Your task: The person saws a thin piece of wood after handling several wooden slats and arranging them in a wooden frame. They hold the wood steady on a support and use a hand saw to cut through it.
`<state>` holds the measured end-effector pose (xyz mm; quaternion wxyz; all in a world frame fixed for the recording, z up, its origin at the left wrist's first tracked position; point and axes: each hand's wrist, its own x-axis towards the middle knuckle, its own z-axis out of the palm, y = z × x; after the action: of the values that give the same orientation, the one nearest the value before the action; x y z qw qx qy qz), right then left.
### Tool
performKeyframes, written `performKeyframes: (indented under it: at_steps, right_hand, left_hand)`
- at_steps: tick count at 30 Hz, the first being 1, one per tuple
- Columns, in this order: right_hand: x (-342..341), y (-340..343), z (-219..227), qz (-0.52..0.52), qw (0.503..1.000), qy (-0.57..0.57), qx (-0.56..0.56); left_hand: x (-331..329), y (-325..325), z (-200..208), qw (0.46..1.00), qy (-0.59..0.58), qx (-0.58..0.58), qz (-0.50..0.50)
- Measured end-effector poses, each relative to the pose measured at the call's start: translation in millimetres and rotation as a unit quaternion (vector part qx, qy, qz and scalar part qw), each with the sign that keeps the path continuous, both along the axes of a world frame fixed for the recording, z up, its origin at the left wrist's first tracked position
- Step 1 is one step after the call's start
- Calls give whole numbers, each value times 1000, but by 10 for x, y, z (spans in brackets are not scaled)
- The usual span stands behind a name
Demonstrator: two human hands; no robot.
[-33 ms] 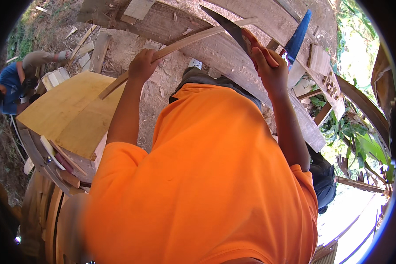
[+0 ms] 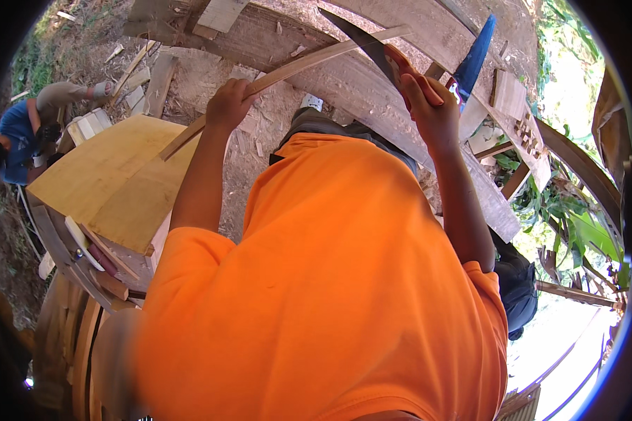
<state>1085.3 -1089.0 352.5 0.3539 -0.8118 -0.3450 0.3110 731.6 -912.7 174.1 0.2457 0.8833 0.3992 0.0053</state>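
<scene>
My left hand (image 2: 226,105) is wrapped round a long, thin wooden strip (image 2: 316,57), gripping it partway along. The strip slants up to the right, and its far end lies over a broad, worn plank (image 2: 372,98). In my right hand (image 2: 432,119) is the orange-red handle of a handsaw (image 2: 364,38). Its dark, tapering blade points up and left, crossing the strip close to its far end. Whether the teeth touch the wood I cannot tell. Just right of my right hand, a blue pointed blade (image 2: 476,59) rises beside the planks.
A yellowish wooden panel (image 2: 112,175) lies at the left, with offcuts (image 2: 91,245) along its near edge. Beyond it a person in blue (image 2: 17,133) bends down. Loose boards (image 2: 158,81) and chips litter the ground. A notched board (image 2: 527,140) and green plants are at the right.
</scene>
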Motion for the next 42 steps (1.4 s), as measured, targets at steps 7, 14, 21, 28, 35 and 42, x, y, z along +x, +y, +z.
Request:
performKeyframes:
  at_steps: [7,14,21,28,35,42]
  right_hand:
    - [107,-60,-15,17,999,24,-34]
    - [51,-394,415,27,999,18,35]
    - [38,-1070,642,-190,917,205,285]
    - [122,-1166,699,-273,871,207,352]
    - [126,-1343,637,-307,869,198,335]
    - [88,-1418,542,-315,868,188,335]
  left_hand:
    - [120,-6,98,999,7,-32,-20]
    - [103,-5,196,951,-101,-284,63]
    - [286,-131,614,816,-174,-528,157]
    - [787,-129,745,827,-123,-531,139]
    - [949,314,415,891,-173,-410,91]
    - [418,1722,200,979,-159,-85,97]
